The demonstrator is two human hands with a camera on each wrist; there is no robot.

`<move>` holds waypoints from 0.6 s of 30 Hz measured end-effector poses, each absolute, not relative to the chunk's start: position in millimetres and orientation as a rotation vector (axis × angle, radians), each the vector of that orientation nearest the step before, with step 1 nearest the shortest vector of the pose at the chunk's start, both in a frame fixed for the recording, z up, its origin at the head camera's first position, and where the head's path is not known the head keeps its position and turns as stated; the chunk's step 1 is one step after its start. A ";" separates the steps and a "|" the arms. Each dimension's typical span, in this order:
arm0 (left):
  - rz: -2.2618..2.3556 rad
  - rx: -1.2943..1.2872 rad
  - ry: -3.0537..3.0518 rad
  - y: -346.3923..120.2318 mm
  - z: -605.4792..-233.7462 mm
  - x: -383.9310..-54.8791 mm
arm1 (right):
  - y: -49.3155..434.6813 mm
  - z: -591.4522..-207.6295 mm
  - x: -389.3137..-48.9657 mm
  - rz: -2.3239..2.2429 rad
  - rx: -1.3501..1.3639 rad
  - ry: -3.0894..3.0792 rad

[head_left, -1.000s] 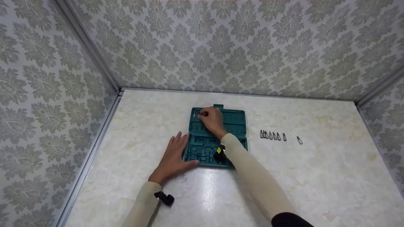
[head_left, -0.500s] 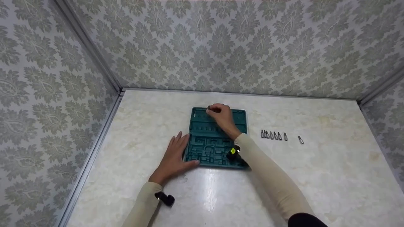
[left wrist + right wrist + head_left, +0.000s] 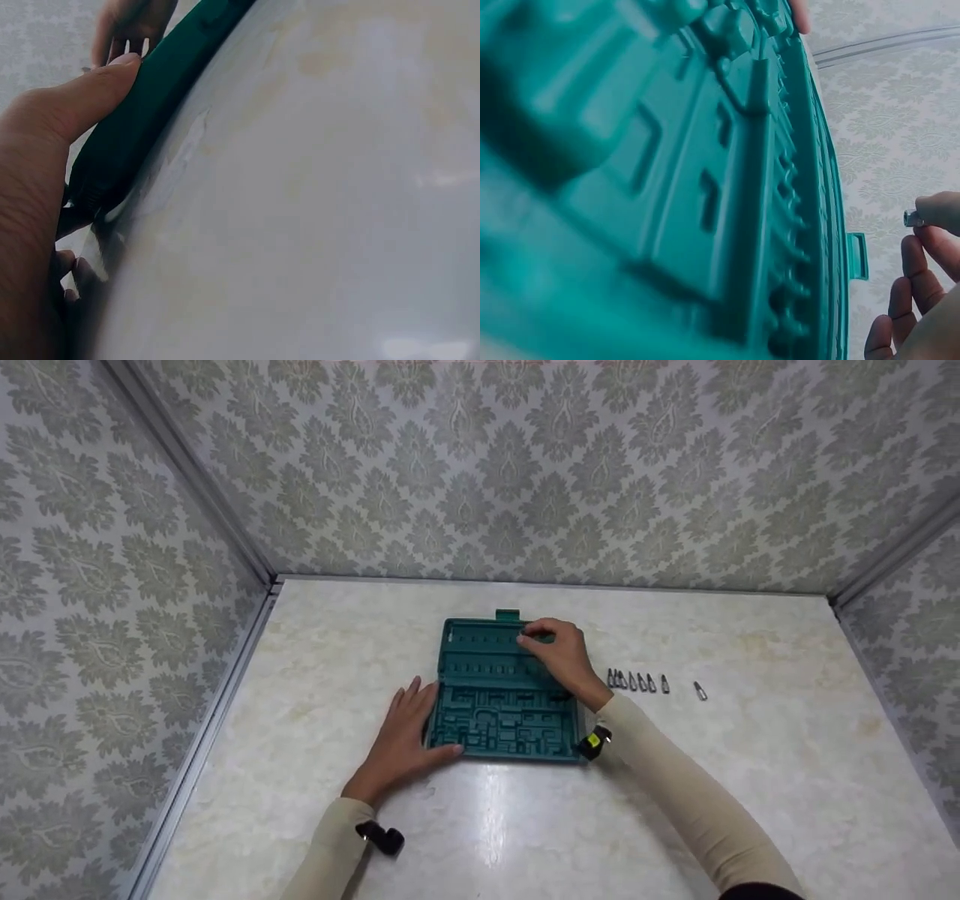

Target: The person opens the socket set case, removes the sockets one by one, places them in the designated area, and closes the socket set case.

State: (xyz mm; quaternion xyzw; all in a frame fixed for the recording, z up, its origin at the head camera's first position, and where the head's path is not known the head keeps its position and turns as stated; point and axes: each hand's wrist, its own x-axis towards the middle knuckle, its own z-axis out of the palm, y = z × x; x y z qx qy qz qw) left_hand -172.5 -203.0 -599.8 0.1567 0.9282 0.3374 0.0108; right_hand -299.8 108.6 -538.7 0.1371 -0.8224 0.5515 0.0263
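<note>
A green plastic tool case [image 3: 491,697] lies open on the table, its moulded tray nearer me and its slotted lid behind. My left hand [image 3: 405,735] rests against the case's left side with fingers extended, thumb on the front edge. In the left wrist view that thumb [image 3: 105,86] lies along the case wall. Over the right part of the lid, my right hand [image 3: 562,652] pinches a small metal bit [image 3: 913,218] between thumb and forefinger. Only its silver end shows in the right wrist view; the fingertips hide the rest. A small silvery spot [image 3: 450,637] shows at the lid's left end.
Several screwdriver bits [image 3: 633,682] stand in a row on the pale table [image 3: 787,780] right of the case. A single bit [image 3: 700,691] lies apart, farther right. The case's latch [image 3: 508,614] sticks out toward the patterned back wall [image 3: 480,495].
My right hand has moved rightward across the lid, still pinching the bit and baring the lid's left slots. The left hand stays at the case. The head view has shifted slightly.
</note>
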 end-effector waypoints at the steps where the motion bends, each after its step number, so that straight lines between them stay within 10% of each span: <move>1: 1.052 0.489 2.896 -203.3 -599.9 -172.7 | 111.5 -538.4 -297.9 1.697 0.432 -2.543; 18: 1.025 0.435 2.899 -200.8 -600.3 -173.2 | 149.2 -531.3 -268.4 1.590 0.509 -2.558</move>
